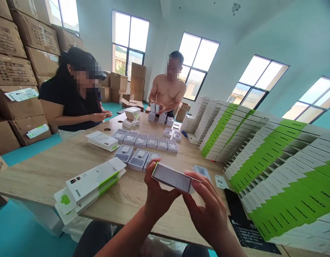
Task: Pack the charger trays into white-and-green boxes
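Note:
Between my two hands a small carton (173, 177) is held above the near table edge, its end facing me and a grey-white tray visible inside. My left hand (158, 194) wraps its left side and underside. On the right side, my right hand (206, 201) grips it with fingers over the top corner and the thumb below. Just beyond are white plastic trays (138, 159) in rows, many with a small white item inside. To the left lie flat white-and-green cartons (92, 182) in a stack. Behind my right hand rests another tray (201, 172).
Tall stacks of white-and-green boxes (285, 171) line the right side. A black phone-like slab (234, 203) and a dark printed sheet (250, 233) lie beside them. Two people work across the wooden table (122, 194). Brown cartons (16, 71) are piled at left.

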A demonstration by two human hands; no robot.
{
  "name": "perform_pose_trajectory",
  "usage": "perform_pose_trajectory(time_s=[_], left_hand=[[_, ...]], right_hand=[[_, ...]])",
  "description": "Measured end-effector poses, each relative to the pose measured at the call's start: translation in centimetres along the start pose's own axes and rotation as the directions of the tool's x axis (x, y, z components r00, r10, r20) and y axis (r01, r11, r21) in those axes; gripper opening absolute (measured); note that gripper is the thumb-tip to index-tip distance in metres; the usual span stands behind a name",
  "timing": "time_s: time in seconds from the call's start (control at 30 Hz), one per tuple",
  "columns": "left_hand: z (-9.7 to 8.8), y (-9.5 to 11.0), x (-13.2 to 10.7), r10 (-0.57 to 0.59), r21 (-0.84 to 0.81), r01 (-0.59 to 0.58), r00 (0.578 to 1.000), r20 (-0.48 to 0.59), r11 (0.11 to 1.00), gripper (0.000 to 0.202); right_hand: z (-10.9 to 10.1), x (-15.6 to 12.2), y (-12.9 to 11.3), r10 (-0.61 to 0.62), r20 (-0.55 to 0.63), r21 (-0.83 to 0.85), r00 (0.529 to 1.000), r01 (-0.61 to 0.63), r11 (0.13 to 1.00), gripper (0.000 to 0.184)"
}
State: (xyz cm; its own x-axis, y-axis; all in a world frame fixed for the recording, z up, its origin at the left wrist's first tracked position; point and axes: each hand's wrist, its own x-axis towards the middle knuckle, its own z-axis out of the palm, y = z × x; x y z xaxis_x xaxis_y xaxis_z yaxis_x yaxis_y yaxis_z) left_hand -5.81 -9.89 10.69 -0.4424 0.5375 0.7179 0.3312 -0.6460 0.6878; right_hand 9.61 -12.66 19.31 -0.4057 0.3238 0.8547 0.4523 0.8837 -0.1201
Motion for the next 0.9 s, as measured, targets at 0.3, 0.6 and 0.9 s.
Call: perform_pose_trajectory(time_s=[0.3, 0.6, 0.9], left_hand=[[-9.7, -0.8, -7.2, -0.119, -0.048, 0.158, 0.879, 0.462, 0.986, 0.055], [-10.7, -0.5, -1.7, 0.024, 0.131, -0.199, 0.630, 0.777, 0.971, 0.043], [-11.5, 0.9, 1.0, 0.073, 0.096, -0.318, 0.479, 0.875, 0.943, 0.027]], right_hand=[[1.8, -13.0, 1.2, 0.456, 0.115, 0.383, 0.883, -0.463, 0.799, 0.044], [2.0, -11.2, 3.4, 0.170, 0.200, 0.291, 0.965, -0.225, 0.930, 0.041], [1.3, -8.9, 3.9, -0.029, 0.245, 0.276, 0.969, -0.041, 0.960, 0.032]])
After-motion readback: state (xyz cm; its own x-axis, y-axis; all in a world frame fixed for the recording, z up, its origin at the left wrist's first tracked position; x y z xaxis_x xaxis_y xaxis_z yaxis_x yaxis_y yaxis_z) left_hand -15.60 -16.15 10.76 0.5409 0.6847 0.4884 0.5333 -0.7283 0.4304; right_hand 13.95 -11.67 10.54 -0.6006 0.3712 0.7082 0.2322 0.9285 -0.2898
